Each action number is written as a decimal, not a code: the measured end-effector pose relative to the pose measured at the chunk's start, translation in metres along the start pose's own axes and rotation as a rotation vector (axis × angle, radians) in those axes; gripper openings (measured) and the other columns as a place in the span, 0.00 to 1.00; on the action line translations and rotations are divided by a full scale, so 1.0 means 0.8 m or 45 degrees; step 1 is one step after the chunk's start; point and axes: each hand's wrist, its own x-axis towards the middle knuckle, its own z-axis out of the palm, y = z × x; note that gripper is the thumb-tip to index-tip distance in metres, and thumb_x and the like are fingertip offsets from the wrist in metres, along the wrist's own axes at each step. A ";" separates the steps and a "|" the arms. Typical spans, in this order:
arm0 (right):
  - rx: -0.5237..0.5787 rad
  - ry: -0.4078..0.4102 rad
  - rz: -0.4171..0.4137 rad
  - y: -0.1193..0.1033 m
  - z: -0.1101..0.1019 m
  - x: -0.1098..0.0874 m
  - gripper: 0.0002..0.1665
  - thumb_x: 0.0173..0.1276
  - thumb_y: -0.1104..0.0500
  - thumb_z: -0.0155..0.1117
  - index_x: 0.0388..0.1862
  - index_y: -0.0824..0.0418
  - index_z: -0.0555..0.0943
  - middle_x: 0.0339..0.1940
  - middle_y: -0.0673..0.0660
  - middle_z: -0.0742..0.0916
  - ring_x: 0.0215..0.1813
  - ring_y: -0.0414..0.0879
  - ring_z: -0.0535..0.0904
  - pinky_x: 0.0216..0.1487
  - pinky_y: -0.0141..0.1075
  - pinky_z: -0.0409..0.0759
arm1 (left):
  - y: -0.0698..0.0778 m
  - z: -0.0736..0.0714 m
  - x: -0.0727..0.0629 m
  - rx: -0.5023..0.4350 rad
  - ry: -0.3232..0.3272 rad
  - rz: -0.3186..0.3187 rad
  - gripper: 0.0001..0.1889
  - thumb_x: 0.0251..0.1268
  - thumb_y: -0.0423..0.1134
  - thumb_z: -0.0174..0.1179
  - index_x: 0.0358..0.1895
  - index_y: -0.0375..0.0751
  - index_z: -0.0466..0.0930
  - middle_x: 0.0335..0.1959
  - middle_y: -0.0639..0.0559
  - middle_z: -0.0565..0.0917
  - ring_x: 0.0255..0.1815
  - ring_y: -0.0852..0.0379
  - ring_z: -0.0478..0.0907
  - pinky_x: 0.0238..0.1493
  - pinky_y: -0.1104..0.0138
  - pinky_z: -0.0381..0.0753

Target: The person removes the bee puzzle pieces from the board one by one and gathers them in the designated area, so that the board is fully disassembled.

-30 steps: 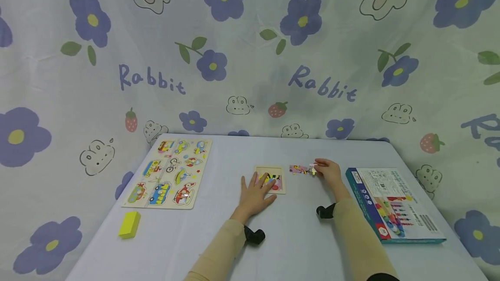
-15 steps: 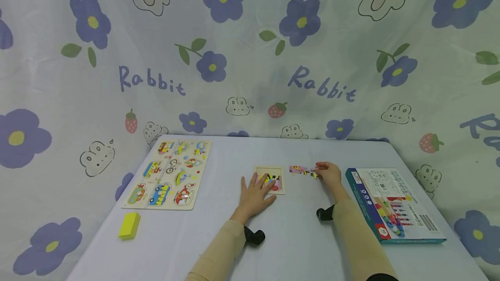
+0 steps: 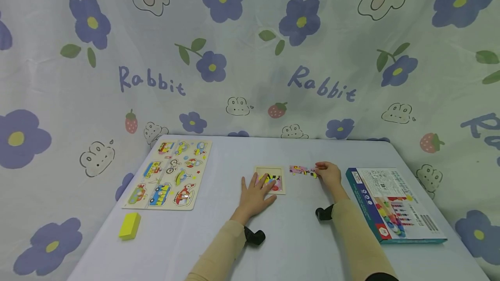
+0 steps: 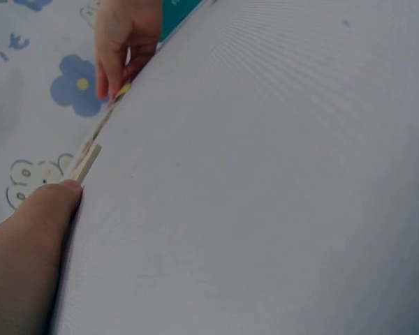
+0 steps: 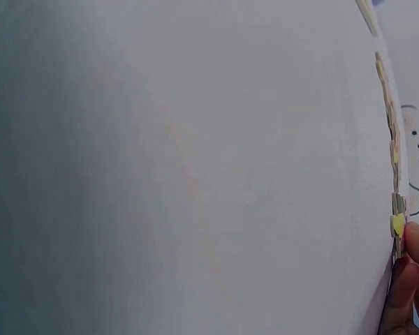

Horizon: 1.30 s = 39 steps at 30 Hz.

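In the middle of the head view, the left hand (image 3: 254,196) lies palm down, fingers spread over the small wooden puzzle frame (image 3: 283,186). Right of centre, the right hand (image 3: 329,174) angles leftward from its forearm, thumb and fingertips pinching a puzzle piece (image 3: 314,174) at the right end of a pink row of pieces (image 3: 298,170). Purple "Rabbit" reads twice across the backdrop (image 3: 254,77); print on the box (image 3: 394,205), lower right, is too small to read.

The person wore a tan left sleeve (image 3: 218,250) and a tan right sleeve (image 3: 357,237). In the head view, a stubby black knob (image 3: 255,236) poked out at six o'clock, a second black knob (image 3: 323,214) near five.
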 end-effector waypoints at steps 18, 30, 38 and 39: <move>0.097 -0.045 0.033 0.001 -0.004 -0.007 0.19 0.66 0.63 0.57 0.55 0.68 0.75 0.53 0.66 0.80 0.53 0.55 0.75 0.53 0.43 0.75 | 0.002 0.001 -0.002 -0.001 -0.010 0.011 0.30 0.65 0.67 0.37 0.69 0.67 0.56 0.73 0.56 0.55 0.74 0.44 0.45 0.63 0.36 0.40; 0.272 -0.105 -0.065 -0.040 0.010 -0.005 0.20 0.65 0.63 0.59 0.56 0.67 0.75 0.52 0.65 0.80 0.44 0.45 0.78 0.45 0.38 0.79 | -0.001 0.002 0.000 0.014 0.000 0.007 0.30 0.65 0.67 0.35 0.70 0.67 0.56 0.73 0.56 0.54 0.74 0.44 0.44 0.64 0.36 0.39; 0.452 -0.216 -0.101 -0.064 0.043 -0.015 0.22 0.64 0.66 0.59 0.57 0.73 0.73 0.50 0.67 0.80 0.42 0.46 0.80 0.45 0.39 0.80 | 0.000 0.002 -0.002 -0.003 0.027 -0.002 0.30 0.65 0.66 0.37 0.69 0.67 0.57 0.74 0.52 0.53 0.74 0.43 0.44 0.64 0.36 0.40; 0.454 -0.221 -0.099 -0.066 0.047 -0.016 0.22 0.64 0.66 0.59 0.56 0.72 0.73 0.49 0.67 0.80 0.41 0.45 0.80 0.44 0.39 0.80 | 0.001 0.002 -0.002 0.002 0.032 -0.005 0.30 0.65 0.66 0.37 0.69 0.67 0.57 0.74 0.52 0.52 0.73 0.42 0.44 0.64 0.36 0.41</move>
